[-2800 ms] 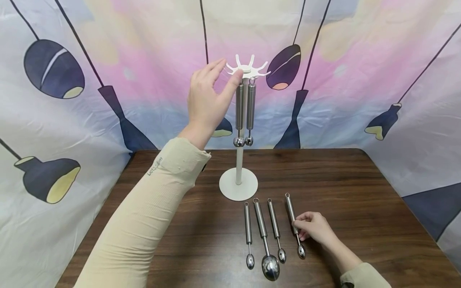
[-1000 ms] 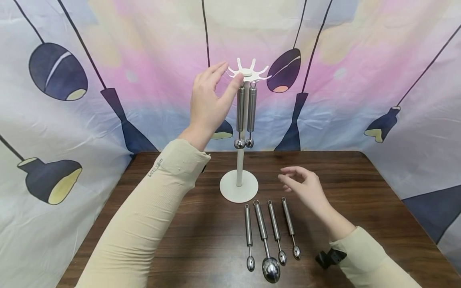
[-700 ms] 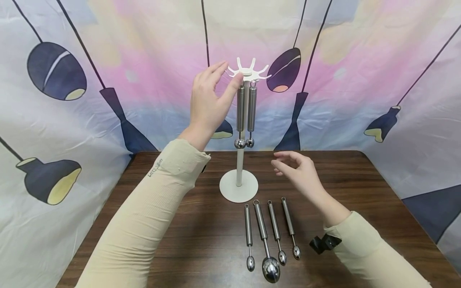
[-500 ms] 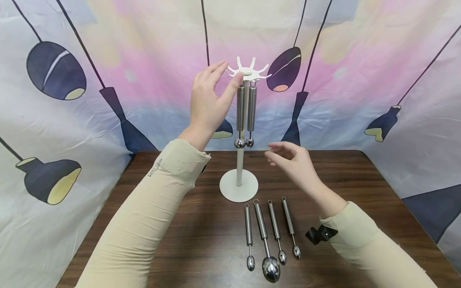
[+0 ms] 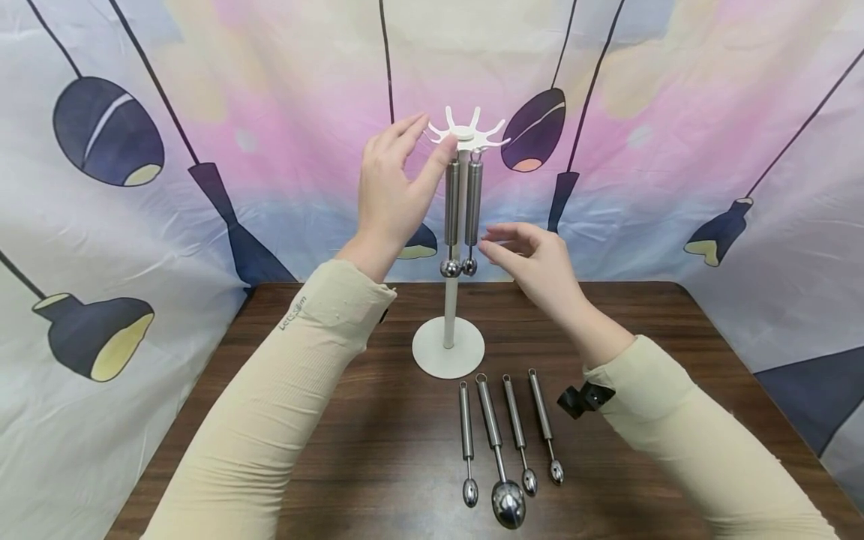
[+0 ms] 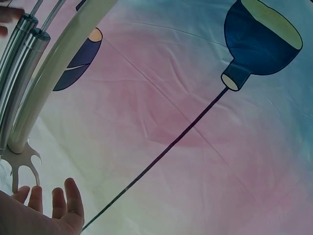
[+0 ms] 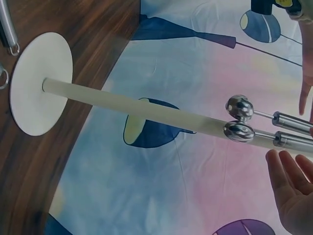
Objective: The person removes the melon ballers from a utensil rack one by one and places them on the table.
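L hand (image 5: 391, 187) is touching rack top (image 5: 466, 133), fingers spread; R hand (image 5: 533, 259) is hovering relaxed, empty, just beside hanging scoops (image 5: 462, 210).

right hand (image 7: 293, 183) cut by frame edge, stand top (image 5: 466, 133) partly hidden

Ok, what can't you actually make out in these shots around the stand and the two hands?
- Head view: whether the left hand touches the white hook top; its thumb covers that spot.
- Left wrist view: the hanging scoops are cut off by the frame edge.
- Right wrist view: the right hand is cropped, so its grip is unclear.
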`<state>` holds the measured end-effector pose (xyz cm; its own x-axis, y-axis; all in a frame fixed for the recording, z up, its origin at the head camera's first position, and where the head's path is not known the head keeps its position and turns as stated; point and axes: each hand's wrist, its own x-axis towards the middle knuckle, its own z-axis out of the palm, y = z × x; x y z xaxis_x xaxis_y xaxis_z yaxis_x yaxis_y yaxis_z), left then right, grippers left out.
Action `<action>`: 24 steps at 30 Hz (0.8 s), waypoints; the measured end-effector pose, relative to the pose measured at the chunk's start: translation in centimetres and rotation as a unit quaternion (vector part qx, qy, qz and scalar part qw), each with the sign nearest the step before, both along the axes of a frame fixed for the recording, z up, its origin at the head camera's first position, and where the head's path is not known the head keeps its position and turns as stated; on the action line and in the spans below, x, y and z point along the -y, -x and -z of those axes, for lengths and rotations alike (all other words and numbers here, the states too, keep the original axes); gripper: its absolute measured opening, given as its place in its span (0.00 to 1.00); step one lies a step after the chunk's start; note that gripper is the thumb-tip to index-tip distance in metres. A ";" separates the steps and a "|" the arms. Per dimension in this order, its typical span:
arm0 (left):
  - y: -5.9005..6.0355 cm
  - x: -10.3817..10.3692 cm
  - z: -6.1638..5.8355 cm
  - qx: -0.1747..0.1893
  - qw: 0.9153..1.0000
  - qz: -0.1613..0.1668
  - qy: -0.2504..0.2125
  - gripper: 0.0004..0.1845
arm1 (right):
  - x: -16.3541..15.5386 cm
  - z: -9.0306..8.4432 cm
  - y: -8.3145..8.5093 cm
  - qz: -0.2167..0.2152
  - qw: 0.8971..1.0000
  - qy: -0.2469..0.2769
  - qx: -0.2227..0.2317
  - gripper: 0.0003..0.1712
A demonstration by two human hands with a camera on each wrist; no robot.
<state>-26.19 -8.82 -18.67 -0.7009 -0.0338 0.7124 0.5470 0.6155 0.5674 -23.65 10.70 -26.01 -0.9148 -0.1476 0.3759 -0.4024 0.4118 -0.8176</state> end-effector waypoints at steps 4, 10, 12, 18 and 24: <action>0.0 0.0 0.1 0.001 1.000 0.002 -0.002 0.30 | 0.5 -0.4 0.7 0.007 1.000 -0.021 -0.003 0.23; 0.1 -0.2 0.1 0.008 1.000 0.005 -0.006 0.30 | 0.8 -0.6 1.5 0.001 1.000 -0.021 -0.006 0.23; 0.1 -0.2 0.1 0.013 1.000 0.004 -0.005 0.30 | 0.9 -0.6 1.6 0.000 1.000 -0.019 -0.010 0.22; 0.0 -0.3 0.1 0.013 1.000 0.008 -0.009 0.29 | 1.1 -0.8 1.8 -0.007 1.000 -0.009 -0.012 0.19; 0.1 -0.2 0.2 0.006 1.000 0.016 -0.019 0.29 | 1.5 -1.0 2.0 -0.014 1.000 -0.013 -0.013 0.17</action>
